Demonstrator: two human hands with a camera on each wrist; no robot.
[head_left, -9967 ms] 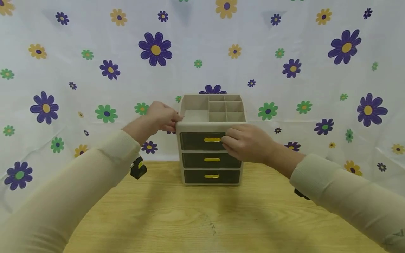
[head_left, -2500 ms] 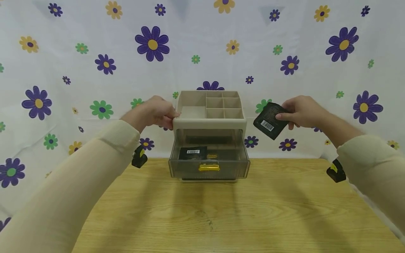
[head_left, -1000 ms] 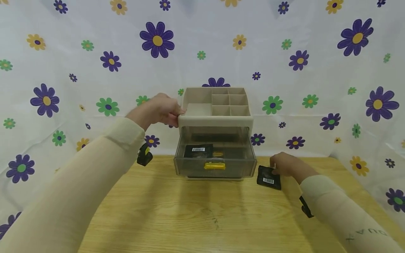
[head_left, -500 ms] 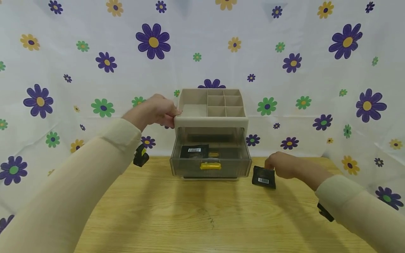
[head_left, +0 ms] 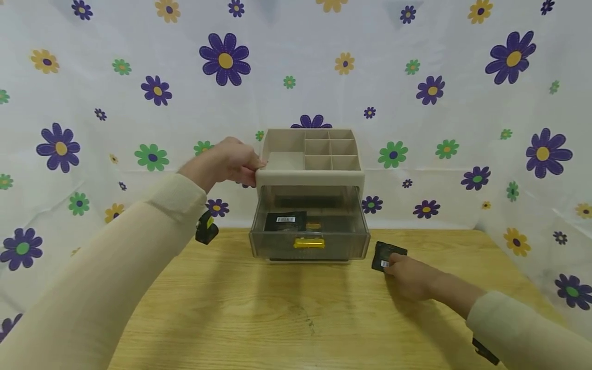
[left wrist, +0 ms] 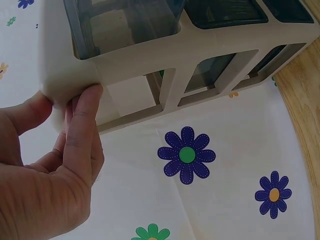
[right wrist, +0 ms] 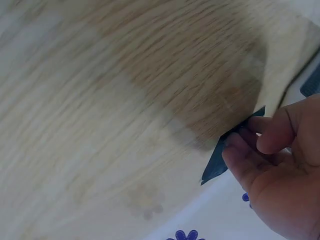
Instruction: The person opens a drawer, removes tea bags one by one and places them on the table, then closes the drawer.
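Note:
A beige desktop drawer organizer (head_left: 310,178) stands on the table with its clear grey top drawer (head_left: 277,244) pulled out. My left hand (head_left: 236,162) grips the organizer's upper left front corner; in the left wrist view, thumb and fingers (left wrist: 82,115) press on either side of that corner. A black packet (head_left: 285,222) with a barcode lies in the drawer's left part. Right of the organizer, a second black packet (head_left: 390,250) is at the table, tilted in the right wrist view. My right hand (head_left: 413,277) pinches its near edge, partly covering its barcode.
Divided compartments (head_left: 330,149) form the organizer's top. The drawer's gold handle (head_left: 309,243) juts toward me. Beneath is a wood-grain table (head_left: 259,318); a white flowered cloth (head_left: 185,113) hangs behind and at the sides.
The top drawer has been pulled out since the oldest frame. The right hand has brought a packet down to the table, then shifted from its far edge to its near edge. The left hand stays.

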